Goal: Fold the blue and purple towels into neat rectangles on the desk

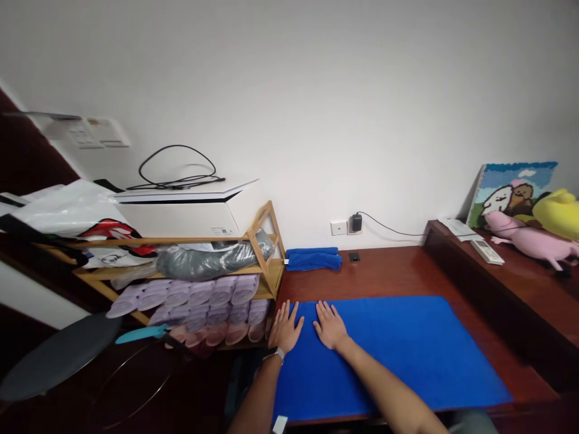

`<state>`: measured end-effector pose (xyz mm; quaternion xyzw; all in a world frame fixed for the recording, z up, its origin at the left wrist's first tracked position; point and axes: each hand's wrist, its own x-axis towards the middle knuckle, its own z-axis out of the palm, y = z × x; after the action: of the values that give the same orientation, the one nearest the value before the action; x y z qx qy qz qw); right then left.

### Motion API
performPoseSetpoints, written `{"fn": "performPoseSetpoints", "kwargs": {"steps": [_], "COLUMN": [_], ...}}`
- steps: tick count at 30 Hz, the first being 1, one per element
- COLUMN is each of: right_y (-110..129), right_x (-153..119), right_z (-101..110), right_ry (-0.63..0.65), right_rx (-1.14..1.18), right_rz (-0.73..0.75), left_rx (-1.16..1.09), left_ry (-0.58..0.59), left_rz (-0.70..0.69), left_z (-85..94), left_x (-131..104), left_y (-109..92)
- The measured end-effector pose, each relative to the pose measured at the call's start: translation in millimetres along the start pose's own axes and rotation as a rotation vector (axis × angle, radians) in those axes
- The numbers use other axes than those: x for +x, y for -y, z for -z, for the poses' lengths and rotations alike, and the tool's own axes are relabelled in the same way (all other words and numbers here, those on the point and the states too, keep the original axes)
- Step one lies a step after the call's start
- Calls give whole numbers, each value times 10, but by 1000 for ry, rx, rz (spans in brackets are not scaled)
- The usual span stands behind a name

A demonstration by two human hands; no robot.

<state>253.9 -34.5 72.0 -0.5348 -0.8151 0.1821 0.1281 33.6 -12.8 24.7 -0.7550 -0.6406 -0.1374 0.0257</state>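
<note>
A blue cloth (398, 349) lies spread flat over the reddish-brown wooden table (389, 274), with a white tag (280, 424) at its near left corner. My left hand (286, 328) rests palm down on the cloth's far left corner, fingers stretched out, a watch on the wrist. Just to its right, my right hand (331, 327) is also laid flat on the cloth near the far edge, fingers spread. Neither hand grips anything. Against the wall behind them, two folded blue cloths (313, 260) sit on the table.
On the left, a wooden rack (268, 241) holds rows of slippers (201, 293), a white box (181, 217) and a black cable (178, 181). A plugged-in charger (357, 222) is on the wall. The raised right surface carries a remote (487, 252) and plush toys (534, 236).
</note>
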Motion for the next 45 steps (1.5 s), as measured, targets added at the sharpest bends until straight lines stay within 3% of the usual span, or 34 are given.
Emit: {"fn": "performPoseSetpoints", "kwargs": {"steps": [2,5,7,13,15,17,19,23,27,30,33,36,38,41,44,45], "right_y": [-5,-465,-1005,-3003,-3513,-3828,-3952,-3904,-3919,-4037,-4142,-4175,-4166,-4140,-4110,-4101], "right_x": [19,-144,-370,-1389,-1677,-1854,-1923,-1891,-1853,-1855,-1852,-1823,-1798,-1778,-1785,-1790], "right_z": [-42,104,313,1033,1155,1194,1180,1153,1264,1408,1495,1478,1440,1403,1406,1410], "right_ry": [15,-8,-35,-97,-128,-159,-177,-214,-285,-393,-519,-547,-552,-551,-545,-545], "right_rx": [10,-22,-71,-262,-265,-257,-249,-206,-49,162,267,274,277,273,273,273], "right_rz": [-6,-73,-177,-641,-707,-708,-692,-678,-692,-752,-777,-776,-787,-796,-770,-757], "left_rx": [-2,-8,-13,2,20,37,54,91,130,169,196,151,58,-152,-282,-331], "left_ry": [-5,6,16,27,18,8,4,48,107,137,89,-18,-44,114,310,340], "left_rz": [-3,-4,-1,2,-4,-16,-26,-22,-11,-4,-33,-65,-118,-491,-933,-1007], "left_z": [-13,-13,-2,17,18,26,42,79,93,135,264,436,490,393,145,58], "left_x": [1,8,14,31,34,38,46,78,111,130,169,202,158,-94,-505,-638], "left_y": [12,20,21,38,49,58,62,60,61,57,-64,-537,-1129,-2352,-3660,-4047]}}
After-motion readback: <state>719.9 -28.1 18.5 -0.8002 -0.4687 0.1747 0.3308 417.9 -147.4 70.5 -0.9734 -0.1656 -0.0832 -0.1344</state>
